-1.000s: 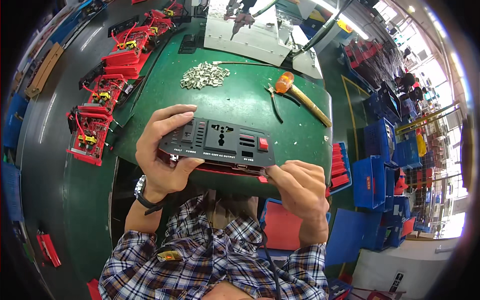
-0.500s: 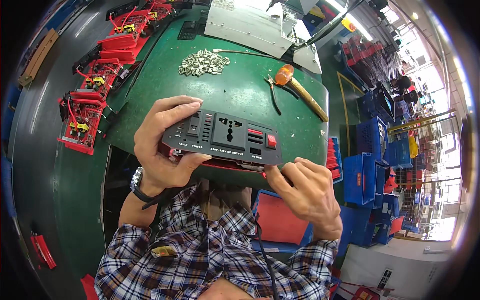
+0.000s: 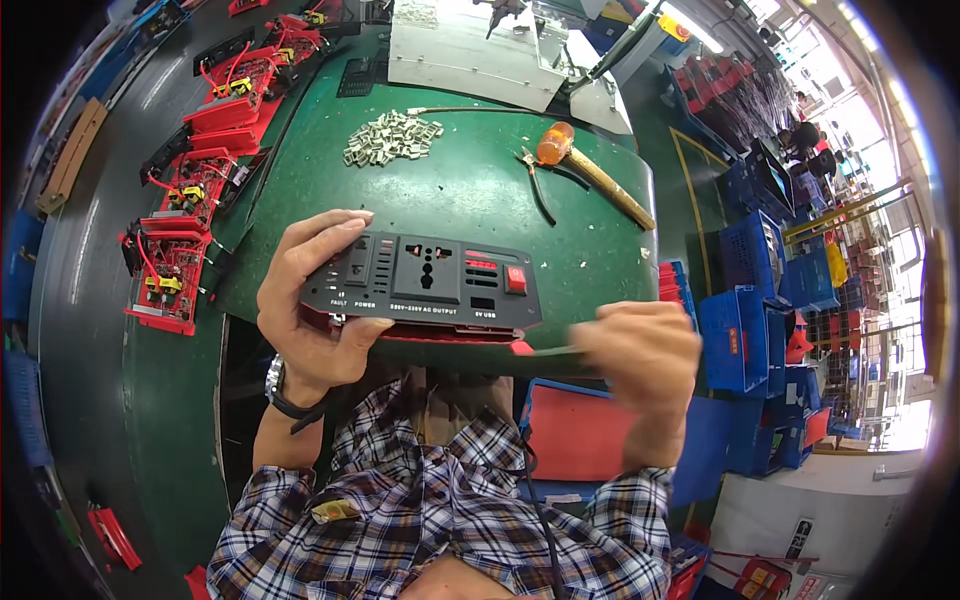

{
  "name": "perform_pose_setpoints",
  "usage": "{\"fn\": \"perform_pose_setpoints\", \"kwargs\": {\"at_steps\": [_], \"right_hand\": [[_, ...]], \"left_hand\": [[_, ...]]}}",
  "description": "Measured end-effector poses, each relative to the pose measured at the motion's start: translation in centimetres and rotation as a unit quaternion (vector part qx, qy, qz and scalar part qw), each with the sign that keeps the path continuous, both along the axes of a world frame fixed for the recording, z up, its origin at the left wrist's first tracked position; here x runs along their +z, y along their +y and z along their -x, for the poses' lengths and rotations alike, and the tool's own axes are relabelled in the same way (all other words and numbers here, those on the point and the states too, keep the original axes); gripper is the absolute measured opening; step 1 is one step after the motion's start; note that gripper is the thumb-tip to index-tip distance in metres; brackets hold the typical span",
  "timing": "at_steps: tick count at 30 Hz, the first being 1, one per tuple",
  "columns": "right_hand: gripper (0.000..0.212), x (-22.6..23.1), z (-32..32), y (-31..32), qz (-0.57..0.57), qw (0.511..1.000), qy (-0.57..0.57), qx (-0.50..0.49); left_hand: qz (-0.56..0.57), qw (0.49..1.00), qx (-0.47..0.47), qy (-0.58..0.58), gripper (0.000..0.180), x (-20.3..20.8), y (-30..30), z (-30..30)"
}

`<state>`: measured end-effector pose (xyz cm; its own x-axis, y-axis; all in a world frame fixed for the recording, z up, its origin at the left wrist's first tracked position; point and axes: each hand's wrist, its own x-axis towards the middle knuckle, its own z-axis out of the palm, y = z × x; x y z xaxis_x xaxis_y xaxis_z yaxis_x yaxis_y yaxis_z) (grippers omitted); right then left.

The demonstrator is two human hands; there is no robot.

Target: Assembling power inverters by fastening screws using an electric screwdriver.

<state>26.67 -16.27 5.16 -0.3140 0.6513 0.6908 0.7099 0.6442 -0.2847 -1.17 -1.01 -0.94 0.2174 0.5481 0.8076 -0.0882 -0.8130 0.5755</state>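
Note:
My left hand (image 3: 322,300) is closed round the left end of a power inverter (image 3: 425,275), thumb below and fingers over the top. The inverter has a black end panel with a universal socket, vent slots and a red rocker switch, and red casing shows beneath it. Off its right end, my right hand (image 3: 645,350) is curled and blurred by motion. A thin pale strip (image 3: 555,351) with a red end runs from near the inverter's lower right corner to this hand. Its fingertips are smeared, so the grip itself is hard to make out.
On the green bench (image 3: 470,190) lie a heap of small metal clips (image 3: 390,138), pliers (image 3: 538,185) and an orange-headed mallet (image 3: 590,170). Opened red inverter units (image 3: 170,270) line the left side. A red-lined blue bin (image 3: 575,430) stands near my right forearm.
My right hand has moved right, away from the inverter's corner, and a thin strip now shows between them. The inverter sits slightly lower and further left in view, still in my left hand.

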Motion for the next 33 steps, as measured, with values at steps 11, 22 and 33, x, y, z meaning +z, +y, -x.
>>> {"fn": "perform_pose_setpoints", "kwargs": {"at_steps": [11, 22, 33], "right_hand": [[0.029, -15.4, -3.4, 11.3, 0.14, 0.949, -0.082, -0.271], [0.017, -19.9, -1.3, 29.1, 0.205, 0.965, -0.045, -0.154], [0.018, -10.3, -4.1, 19.0, 0.33, 0.839, 0.428, -0.061]], "left_hand": [[-0.025, 0.998, -0.042, -0.029, 0.075, -1.9, -2.4, 0.9], [-0.014, 0.998, -0.047, -0.045, 0.068, -1.7, -2.8, -0.1], [0.053, 0.998, 0.005, 0.028, 0.065, 2.3, 1.2, -1.7]]}}
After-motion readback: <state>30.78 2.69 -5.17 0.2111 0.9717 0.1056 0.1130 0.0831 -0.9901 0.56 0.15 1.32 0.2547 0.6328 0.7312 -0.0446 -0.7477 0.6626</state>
